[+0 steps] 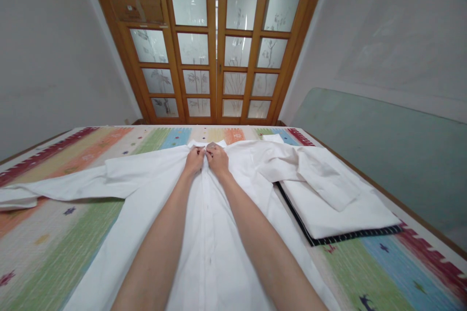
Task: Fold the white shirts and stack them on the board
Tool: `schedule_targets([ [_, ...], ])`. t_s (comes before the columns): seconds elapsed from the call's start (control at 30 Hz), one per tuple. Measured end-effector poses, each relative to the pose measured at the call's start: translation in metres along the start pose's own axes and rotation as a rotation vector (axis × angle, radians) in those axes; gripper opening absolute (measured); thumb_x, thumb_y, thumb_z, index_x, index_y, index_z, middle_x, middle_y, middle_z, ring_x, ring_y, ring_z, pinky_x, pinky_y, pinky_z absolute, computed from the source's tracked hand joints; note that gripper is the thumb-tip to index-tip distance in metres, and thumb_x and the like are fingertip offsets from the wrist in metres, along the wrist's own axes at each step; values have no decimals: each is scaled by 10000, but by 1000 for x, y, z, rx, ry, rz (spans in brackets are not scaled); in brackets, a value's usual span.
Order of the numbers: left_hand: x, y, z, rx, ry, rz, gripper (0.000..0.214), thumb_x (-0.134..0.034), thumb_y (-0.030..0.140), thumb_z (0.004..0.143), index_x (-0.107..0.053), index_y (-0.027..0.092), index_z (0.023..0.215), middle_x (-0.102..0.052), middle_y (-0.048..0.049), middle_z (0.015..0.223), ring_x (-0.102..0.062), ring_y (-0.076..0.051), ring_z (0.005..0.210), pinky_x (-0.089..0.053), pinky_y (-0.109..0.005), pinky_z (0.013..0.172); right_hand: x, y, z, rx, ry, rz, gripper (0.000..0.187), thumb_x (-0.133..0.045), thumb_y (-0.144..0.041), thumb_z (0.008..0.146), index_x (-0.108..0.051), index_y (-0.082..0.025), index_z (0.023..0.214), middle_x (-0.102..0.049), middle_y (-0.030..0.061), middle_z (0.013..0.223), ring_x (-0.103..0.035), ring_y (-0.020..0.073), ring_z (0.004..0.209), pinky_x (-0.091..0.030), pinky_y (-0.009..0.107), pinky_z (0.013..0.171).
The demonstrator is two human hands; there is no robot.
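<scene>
A white long-sleeved button-up shirt lies spread front side up, its collar at the far end and its button placket running toward me. Both my hands meet at the top of the placket, just below the collar. My left hand pinches the shirt's front edge there. Close beside it, my right hand has its fingers closed on the other side of the same spot. Any button between the fingertips is hidden. One sleeve stretches out to the left; the right sleeve lies bent over a folded white cloth.
Under the shirt is a colourful striped cover. At the right lies a stack of folded white fabric on a black striped piece. A pale green board leans along the right wall. Wooden glass-paned doors stand beyond.
</scene>
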State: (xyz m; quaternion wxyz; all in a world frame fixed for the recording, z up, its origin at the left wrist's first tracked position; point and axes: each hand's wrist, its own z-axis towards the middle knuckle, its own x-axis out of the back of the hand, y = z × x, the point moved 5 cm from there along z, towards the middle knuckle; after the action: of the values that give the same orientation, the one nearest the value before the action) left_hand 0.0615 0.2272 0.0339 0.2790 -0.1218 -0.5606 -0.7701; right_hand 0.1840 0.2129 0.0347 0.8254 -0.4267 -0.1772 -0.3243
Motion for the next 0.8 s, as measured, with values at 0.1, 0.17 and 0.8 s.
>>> schedule_targets([
  [0.1,0,2,-1,-7,16,12,143,-528,212,825,-662,162,819,-732,-81,899,-666,-208,865,-502,-328,859,-1,0,0,-28,-19,8,137,-586,-230,872,-713,-233,923,-629,70,915,-565,225,901,-454,326,810],
  [0.17,2,4,-4,-7,46,31,136,-536,186,807,-657,156,861,-717,-88,929,-654,-219,901,-491,-351,891,0,0,0,-61,-33,-4,135,-570,-210,866,-698,-218,908,-621,74,929,-560,231,927,-450,332,829],
  [0.8,15,27,-23,-38,132,543,197,-581,284,858,-664,160,987,-655,-125,1057,-556,-274,1050,-420,-381,940,6,-12,-4,-102,-231,-465,353,-411,-145,879,-727,-93,1026,-723,147,1048,-629,222,1030,-192,367,1135],
])
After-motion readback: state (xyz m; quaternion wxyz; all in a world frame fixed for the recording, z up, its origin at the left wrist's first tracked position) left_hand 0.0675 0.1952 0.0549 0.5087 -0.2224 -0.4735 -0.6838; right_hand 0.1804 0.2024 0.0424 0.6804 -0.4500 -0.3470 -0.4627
